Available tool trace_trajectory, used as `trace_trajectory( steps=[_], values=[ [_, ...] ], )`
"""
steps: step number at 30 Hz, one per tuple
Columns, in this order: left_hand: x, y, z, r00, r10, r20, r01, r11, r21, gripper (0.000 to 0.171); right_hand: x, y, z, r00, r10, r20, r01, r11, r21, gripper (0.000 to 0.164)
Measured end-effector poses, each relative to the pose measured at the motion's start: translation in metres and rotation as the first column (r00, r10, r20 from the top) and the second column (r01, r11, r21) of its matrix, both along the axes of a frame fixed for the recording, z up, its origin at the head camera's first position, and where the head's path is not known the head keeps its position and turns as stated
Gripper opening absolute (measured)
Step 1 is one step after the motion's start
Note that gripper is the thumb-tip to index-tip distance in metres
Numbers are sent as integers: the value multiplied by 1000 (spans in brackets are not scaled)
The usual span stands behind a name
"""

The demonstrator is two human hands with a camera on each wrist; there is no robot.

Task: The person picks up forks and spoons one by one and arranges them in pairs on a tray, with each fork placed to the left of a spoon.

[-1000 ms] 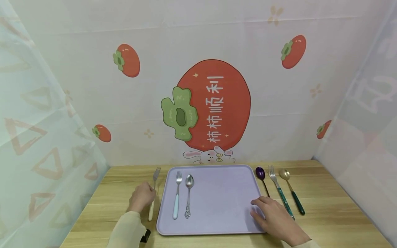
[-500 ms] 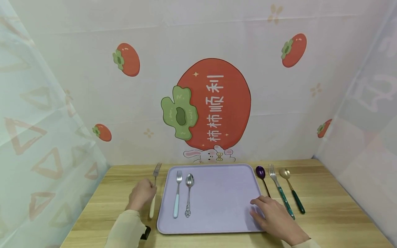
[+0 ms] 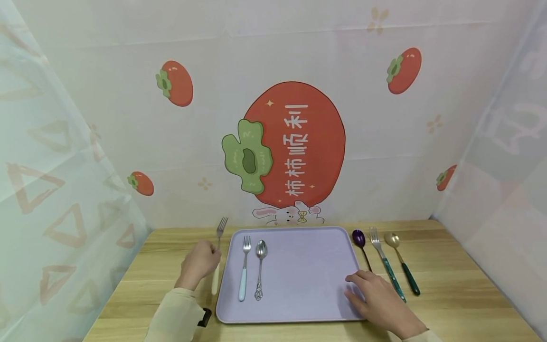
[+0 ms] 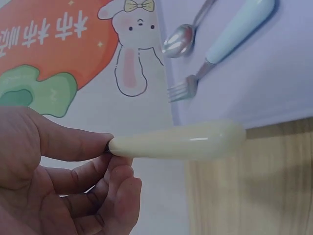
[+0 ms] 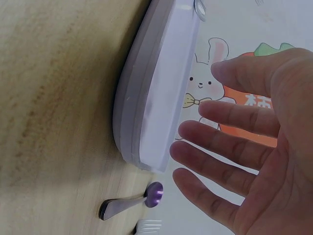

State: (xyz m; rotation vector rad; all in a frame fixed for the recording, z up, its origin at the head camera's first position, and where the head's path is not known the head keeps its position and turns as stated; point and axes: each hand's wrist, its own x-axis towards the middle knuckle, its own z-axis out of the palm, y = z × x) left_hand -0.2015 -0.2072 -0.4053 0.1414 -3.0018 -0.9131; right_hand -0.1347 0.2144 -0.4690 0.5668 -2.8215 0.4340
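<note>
Moved since the earlier head view: the left hand (image 3: 200, 261) and its cream-handled fork (image 3: 215, 279), now higher and closer to the left edge of the tray (image 3: 307, 275). Thumb and fingers pinch the fork at its neck, presumably to leave tines and handle free; it is just outside that edge. Inside it, a blue-handled fork (image 3: 243, 283) and silver spoon (image 3: 261, 249) lie side by side, heads toward the far edge. Right hand (image 3: 379, 298), fingers apart, holds nothing at the near right corner; tray contact cannot be confirmed. Beyond the right edge lie a purple spoon (image 3: 359, 239), green-handled fork (image 3: 390, 273) and gold spoon (image 3: 392, 240), seemingly spaced for single access.
</note>
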Motion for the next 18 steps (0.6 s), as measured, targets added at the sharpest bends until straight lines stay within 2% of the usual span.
trace_trajectory(
  steps=[9, 18],
  values=[
    [3, 10, 14, 1000, 1, -23, -1, 1000, -7, 39, -1, -3, 0, 1000, -10, -1, 10, 1000, 1, 20],
    [2, 21, 16, 999, -18, -50, 18, 1000, 5, 37, -1, -4, 1, 999, -35, 39, 35, 999, -6, 21]
  ],
)
